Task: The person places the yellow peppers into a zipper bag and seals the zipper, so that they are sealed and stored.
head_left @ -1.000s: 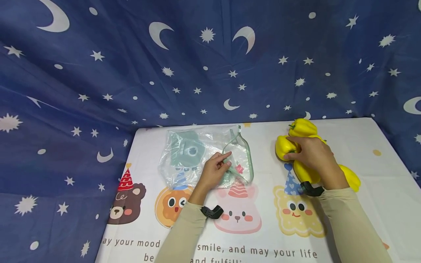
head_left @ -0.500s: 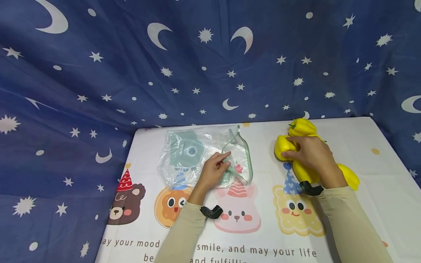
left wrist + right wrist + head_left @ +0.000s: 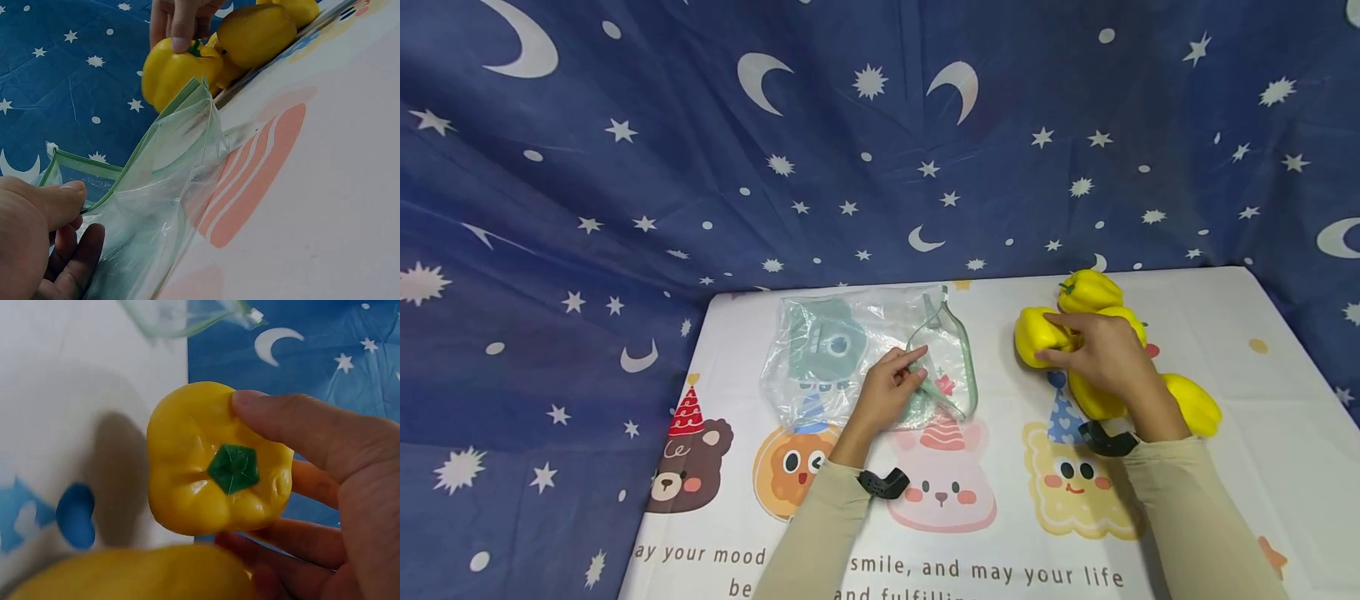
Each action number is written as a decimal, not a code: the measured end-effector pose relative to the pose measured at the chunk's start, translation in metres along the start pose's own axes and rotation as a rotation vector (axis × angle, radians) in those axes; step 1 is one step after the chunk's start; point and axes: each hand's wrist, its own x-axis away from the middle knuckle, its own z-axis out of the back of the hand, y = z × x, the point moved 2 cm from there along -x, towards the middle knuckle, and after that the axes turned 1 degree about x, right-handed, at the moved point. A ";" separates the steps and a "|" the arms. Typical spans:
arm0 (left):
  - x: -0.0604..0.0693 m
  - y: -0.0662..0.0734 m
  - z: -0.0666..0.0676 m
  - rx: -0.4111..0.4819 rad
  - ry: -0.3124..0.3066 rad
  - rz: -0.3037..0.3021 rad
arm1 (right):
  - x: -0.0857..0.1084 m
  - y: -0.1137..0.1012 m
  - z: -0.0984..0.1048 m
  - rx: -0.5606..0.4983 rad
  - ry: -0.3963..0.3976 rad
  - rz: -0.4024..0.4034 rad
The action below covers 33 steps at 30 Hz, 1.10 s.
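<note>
A clear zip bag [image 3: 887, 321] with a green rim lies on the table, its mouth spread open toward the right. The left hand [image 3: 886, 392] pinches the rim; in the left wrist view the hand [image 3: 47, 231] has thumb and finger on the green strip [image 3: 134, 159]. The right hand [image 3: 1101, 350] grips a yellow bell pepper [image 3: 1036, 336] by its side. Seen in the right wrist view, this pepper [image 3: 209, 469] has a green stem facing the camera, and a shadow falls on the cloth beside it.
Several other yellow peppers lie around the right hand: one behind [image 3: 1092, 291], one nearer the right wrist [image 3: 1193, 406], others partly hidden by the hand. A white cloth [image 3: 1262, 483] with printed cartoon figures covers the table. A blue star-patterned curtain [image 3: 820, 125] hangs behind.
The right hand has shifted slightly left with the gripped pepper, which stands a little apart from the pepper behind it. The left hand and the bag have stayed in place.
</note>
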 end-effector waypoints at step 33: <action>0.001 0.002 -0.003 0.060 0.022 -0.002 | -0.017 -0.038 -0.054 -0.449 -0.141 0.081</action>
